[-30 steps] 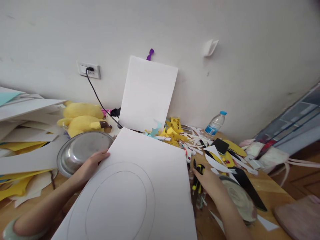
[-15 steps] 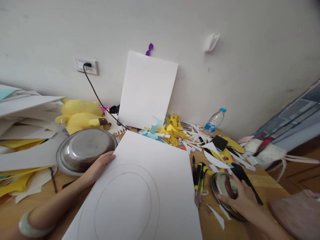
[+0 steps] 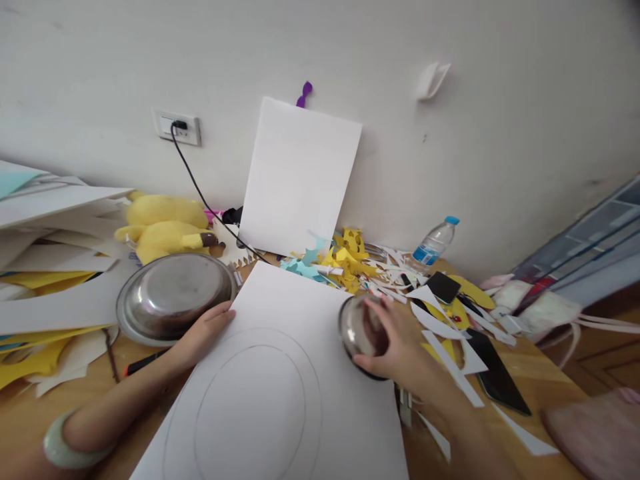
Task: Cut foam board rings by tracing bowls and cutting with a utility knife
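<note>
A large white sheet with two drawn concentric ovals lies on the wooden table before me. My left hand presses flat on its left edge, next to a big upturned steel plate. My right hand grips a small steel bowl, holding it tilted over the sheet's right edge. A pale bangle sits on my left wrist.
A white board leans on the wall. Yellow and blue paper scraps, a water bottle, a black phone, white offcuts, a yellow plush toy and a cable from the wall socket crowd the back. Paper stacks lie left.
My right hand left the yellow tools, took the small steel bowl from the right of the table and carried it left onto the sheet's edge. The left hand stayed put.
</note>
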Motion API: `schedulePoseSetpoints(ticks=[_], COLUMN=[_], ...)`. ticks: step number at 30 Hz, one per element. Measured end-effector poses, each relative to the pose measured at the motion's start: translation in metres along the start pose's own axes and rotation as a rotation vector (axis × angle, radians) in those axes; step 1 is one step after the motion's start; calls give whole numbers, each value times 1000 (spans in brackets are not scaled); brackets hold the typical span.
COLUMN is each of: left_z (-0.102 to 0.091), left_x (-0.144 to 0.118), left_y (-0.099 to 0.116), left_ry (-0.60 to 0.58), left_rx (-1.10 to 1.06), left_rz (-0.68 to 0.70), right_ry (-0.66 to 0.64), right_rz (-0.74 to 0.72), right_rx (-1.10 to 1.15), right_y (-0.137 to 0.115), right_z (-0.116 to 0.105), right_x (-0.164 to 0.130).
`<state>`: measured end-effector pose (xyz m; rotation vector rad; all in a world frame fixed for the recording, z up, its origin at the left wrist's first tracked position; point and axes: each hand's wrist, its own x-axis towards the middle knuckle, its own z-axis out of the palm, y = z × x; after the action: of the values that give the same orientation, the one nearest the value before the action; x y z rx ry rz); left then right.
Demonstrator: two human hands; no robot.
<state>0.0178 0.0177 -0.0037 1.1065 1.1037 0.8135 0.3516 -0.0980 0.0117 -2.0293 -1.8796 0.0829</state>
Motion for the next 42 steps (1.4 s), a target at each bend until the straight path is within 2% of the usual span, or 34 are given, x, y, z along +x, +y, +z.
schedulePoseSetpoints(ticks=[2, 5, 8, 16, 20, 23, 34, 37, 42], left_z=[-3, -6, -7, -8, -7, -5, -8, -6, -4], left_x=[2, 4, 6, 11, 10, 8, 13, 12, 11], left_y=[-5, -10, -10, -12, -8, -4, -6, -5, -4], left_ry=[-32, -65, -82, -21, 19, 4, -2, -14, -5], left_rx=[-29, -63, -47, 81, 116, 104, 36, 32, 136], left_rz=[10, 17, 30, 58, 75, 61, 16, 23, 82], right_ry=[-127, -156, -132, -52, -44, -23, 227, 265, 217], right_rz=[-53, -60, -64, -68, -78, -106, -243, -223, -150], right_rx=[-48, -97, -112, -133, -140, -126, -2, 31, 48], right_y=[-17, -21, -17, -21, -22, -19, -7, -2, 2], right_z=[16, 29, 32, 37, 38, 38, 37, 32, 23], right_x=[8, 12, 10, 10, 10, 9, 4, 3, 6])
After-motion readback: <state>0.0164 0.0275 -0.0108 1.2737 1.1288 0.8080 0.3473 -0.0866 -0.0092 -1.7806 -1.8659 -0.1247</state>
